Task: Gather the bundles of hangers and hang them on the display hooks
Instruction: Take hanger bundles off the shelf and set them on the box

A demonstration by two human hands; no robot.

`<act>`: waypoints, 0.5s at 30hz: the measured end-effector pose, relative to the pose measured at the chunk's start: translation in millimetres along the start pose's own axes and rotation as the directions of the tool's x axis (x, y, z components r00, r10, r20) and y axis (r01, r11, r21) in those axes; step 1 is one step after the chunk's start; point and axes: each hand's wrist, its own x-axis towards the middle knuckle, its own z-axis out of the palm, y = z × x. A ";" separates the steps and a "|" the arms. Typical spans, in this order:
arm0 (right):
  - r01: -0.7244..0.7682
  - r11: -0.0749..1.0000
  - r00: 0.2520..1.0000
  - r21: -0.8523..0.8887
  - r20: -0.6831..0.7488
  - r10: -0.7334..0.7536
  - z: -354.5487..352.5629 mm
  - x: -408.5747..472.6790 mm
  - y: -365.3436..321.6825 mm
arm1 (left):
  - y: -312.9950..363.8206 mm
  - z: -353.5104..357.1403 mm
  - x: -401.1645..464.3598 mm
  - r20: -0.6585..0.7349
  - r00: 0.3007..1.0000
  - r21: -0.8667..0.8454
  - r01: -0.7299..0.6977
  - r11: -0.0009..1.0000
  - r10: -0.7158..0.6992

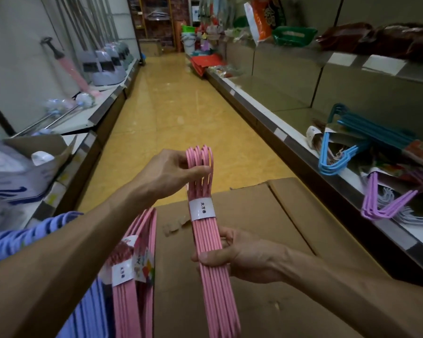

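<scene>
Pink hanger bundle (pixel 206 230) (white paper band); right hand (pixel 232 254) grips shafts; left hand (pixel 174 172) pinches hooks.

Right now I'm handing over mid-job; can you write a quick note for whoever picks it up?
Left hand pinches the hook end of a pink hanger bundle; right hand grips its middle, over a cardboard box.
More pink bundles hang under the left arm.
Blue hangers and purple hangers lie on the right shelf.
No bundle is seen on a hook yet; all hanging is left.
</scene>
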 end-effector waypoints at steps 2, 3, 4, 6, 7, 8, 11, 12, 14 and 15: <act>0.002 0.997 1.000 -0.074 -0.026 -0.004 2.2 18.0 13.9 | -18.3 -8.9 -5.8 0.047 0.998 0.087 0.047 0.995 -0.051; 0.004 0.993 0.999 -0.115 -0.046 -0.010 3.9 27.1 20.9 | -27.3 -12.9 -8.4 0.062 0.995 0.164 0.062 0.984 -0.073; 0.004 0.987 0.998 -0.162 -0.068 -0.016 5.4 36.7 27.9 | -36.6 -16.8 -10.7 0.064 0.993 0.261 0.083 0.962 -0.103; 0.011 0.969 0.995 -0.246 -0.098 -0.036 9.2 56.0 41.6 | -55.4 -25.0 -14.7 0.004 0.985 0.462 0.150 0.874 -0.171; 0.016 0.961 0.993 -0.276 -0.109 -0.048 12.4 65.0 48.7 | -66.0 -29.2 -16.1 -0.035 0.981 0.539 0.179 0.823 -0.191; 0.019 0.954 0.991 -0.299 -0.121 -0.058 15.4 74.1 56.1 | -76.3 -33.0 -18.0 -0.057 0.980 0.586 0.189 0.788 -0.192; 0.008 0.940 0.984 -0.341 -0.163 -0.068 29.6 98.3 79.3 | -103.5 -41.2 -26.2 -0.017 0.994 0.670 0.092 0.737 -0.108; 0.003 0.938 0.981 -0.346 -0.180 -0.069 34.7 105.0 86.3 | -111.6 -43.2 -28.4 -0.005 0.995 0.693 0.073 0.717 -0.096; -0.020 0.936 0.978 -0.351 -0.202 -0.055 43.4 116.2 99.7 | -126.7 -46.1 -31.2 0.007 0.992 0.720 0.084 0.689 -0.128; -0.034 0.932 0.979 -0.361 -0.200 -0.042 47.4 120.0 105.3 | -132.8 -47.3 -32.5 0.017 0.988 0.728 0.092 0.679 -0.151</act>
